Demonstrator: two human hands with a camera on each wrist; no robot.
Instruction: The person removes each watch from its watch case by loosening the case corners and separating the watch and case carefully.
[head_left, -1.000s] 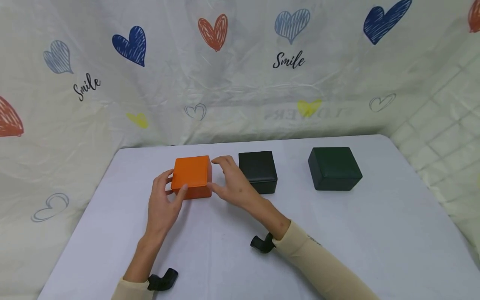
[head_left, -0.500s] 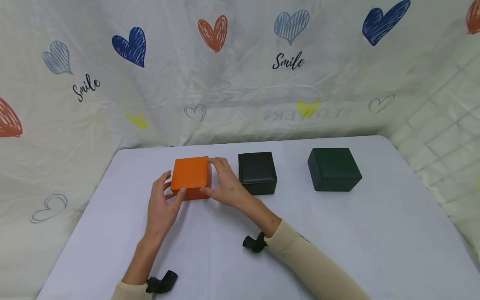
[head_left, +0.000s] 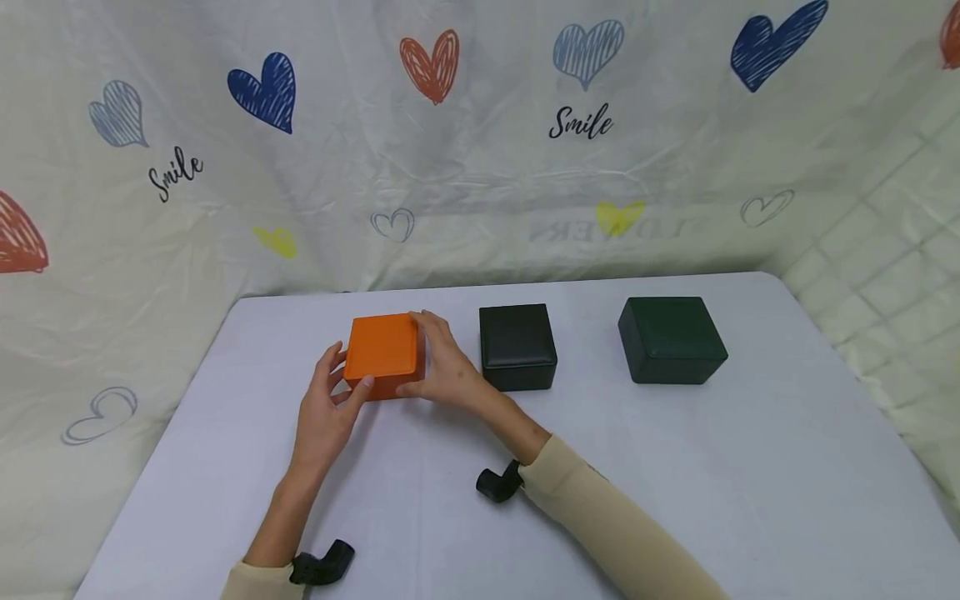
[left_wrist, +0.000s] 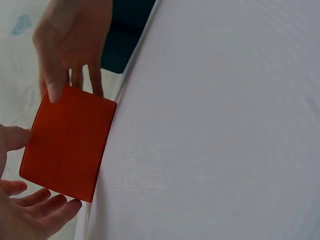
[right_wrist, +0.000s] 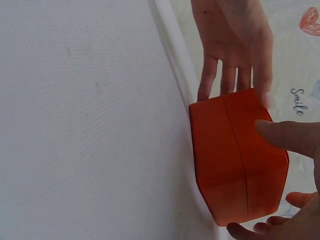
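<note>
1. Both hands are set about the orange lidded box, one on each side: its left side is bracketed by the bent fingers of the left hand, with the thumb laid at the near face, and its right side is spanned by the right hand, thumb on the near face and fingertips at the far right edge
2. Neither hand is spread wide; each is narrowed to the box, though how firmly it is squeezed cannot be told
3. The box is placed left of the middle of the white tablecloth, toward the far edge; whether it is slightly lifted cannot be told
4. To the right, a black box is set near the right hand, and a dark green box is set well apart
5. A thin seam is seen along the orange sides, where lid and base are apparently met
6. Stiff walls and a fairly light body are to be expected; the smooth, leather-like covering may be a little slippery, and is more likely to be scuffed than broken
7. Hold is best taken low on the left and right walls, below the seam; if only the upper half were gripped, the lid could be shifted
</note>
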